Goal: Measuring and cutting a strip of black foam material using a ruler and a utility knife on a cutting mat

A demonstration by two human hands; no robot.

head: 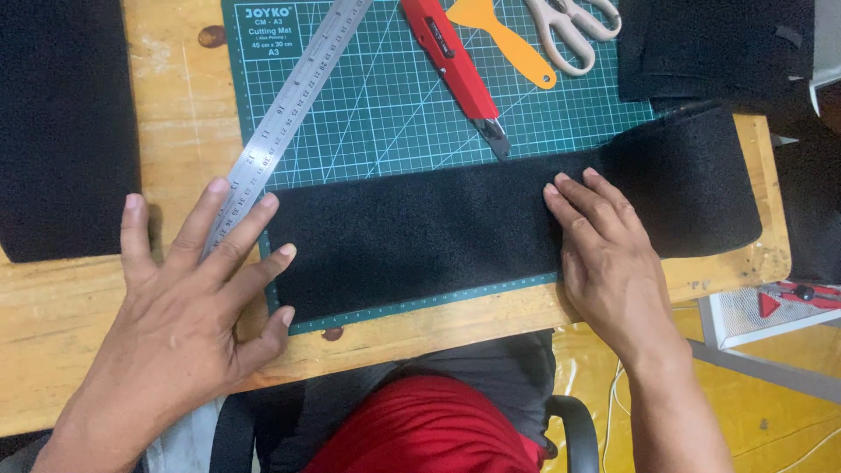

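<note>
**Soft black strip pressed flat on the green mat**

A long black felt strip (420,236) is laid across the near part of a green cutting mat (385,105), close to the near edge of the desk (175,114). Its long side runs left to right, along that near edge. Its left end stops just inside the near left corner of the mat. Its right end goes past the mat and reaches the right edge of the desk, where it looks a little curled up.

The strip looks soft, light and floppy, and a bit fuzzy. It is judged to bend and slide easily, so it is best held down flat with spread fingers, or picked up by both short ends at once.

The left hand (188,307) is spread wide open and lies flat on the desk. Nothing is gripped by it. Its fingertips touch the left end of the strip and the low end of a steel ruler (280,114). The right hand (604,254) is also open and flat. It is pressed down on the right part of the strip, and nothing is closed in its grip.

A red utility knife (460,74) is seen just beyond the strip, with its blade end pointing at it. An orange scraper (504,39) and scissors (569,31) lie near the far edge. More black felt (66,131) lies at the left edge.
</note>
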